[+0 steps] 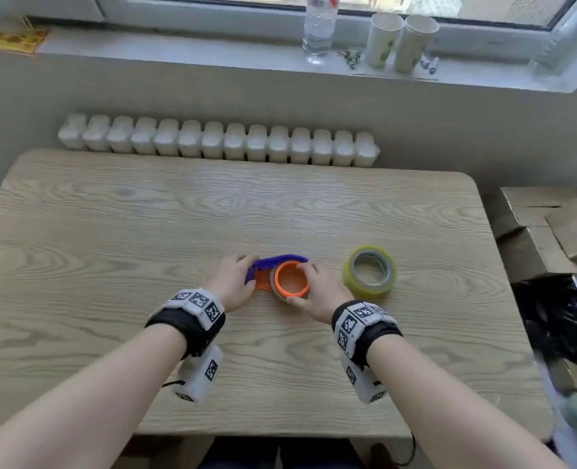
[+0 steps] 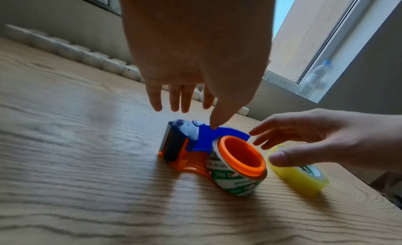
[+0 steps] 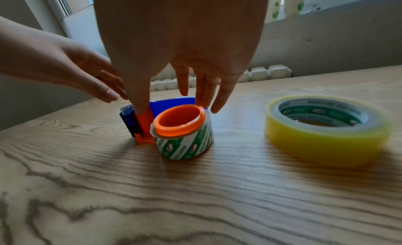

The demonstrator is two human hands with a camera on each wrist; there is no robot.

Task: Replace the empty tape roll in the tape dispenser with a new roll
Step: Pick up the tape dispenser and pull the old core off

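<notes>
On the wooden table (image 1: 111, 231) the tape dispenser (image 1: 277, 264) is lying on its side near the middle, with the new yellow roll (image 1: 370, 272) just beside it at three o'clock. The left hand (image 1: 233, 282) is reaching over the blue handle, fingers spread and gripping nothing, and the right hand (image 1: 321, 289) is closing loosely around the empty roll (image 3: 187, 143) on the orange hub (image 3: 179, 120), not yet pinching. I would be pinning the handle down firmly and pulling the empty roll straight up off the hub.
</notes>
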